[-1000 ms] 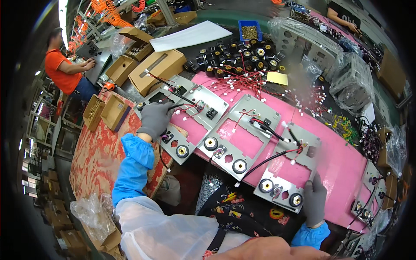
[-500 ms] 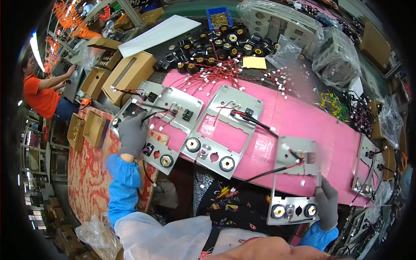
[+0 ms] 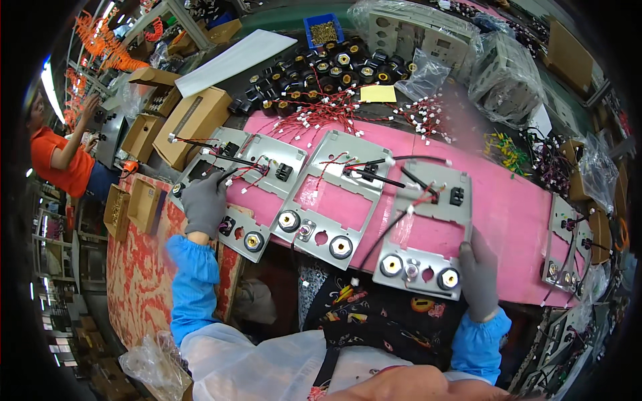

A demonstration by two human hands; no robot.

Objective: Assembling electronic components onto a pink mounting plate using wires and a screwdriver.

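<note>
My right hand (image 3: 480, 277), in a grey glove, grips the right edge of a grey metal panel (image 3: 382, 271). That panel has a rectangular cutout, two round black-and-brass fittings and black and red wires. It lies tilted over the pink table covering. My gloved left hand (image 3: 204, 207) is closed over overlapping wired panels (image 3: 284, 148) at the left, its fingertips by a black cable (image 3: 235, 159); what it grips is hidden. Between the hands lies another wired panel (image 3: 342, 144) of the same kind.
Red wires with white connectors (image 3: 328, 117) lie behind the panels, near black fittings (image 3: 344, 67) and a yellow note (image 3: 378, 93). Cardboard boxes (image 3: 190, 127) stand at the left. Another panel (image 3: 565, 240) lies far right. A person in orange (image 3: 63, 160) works at the far left.
My right hand has brought its panel left and away from me, further onto the pink covering beside the middle panel. My left hand stays on the left panels. The view has shifted slightly.
</note>
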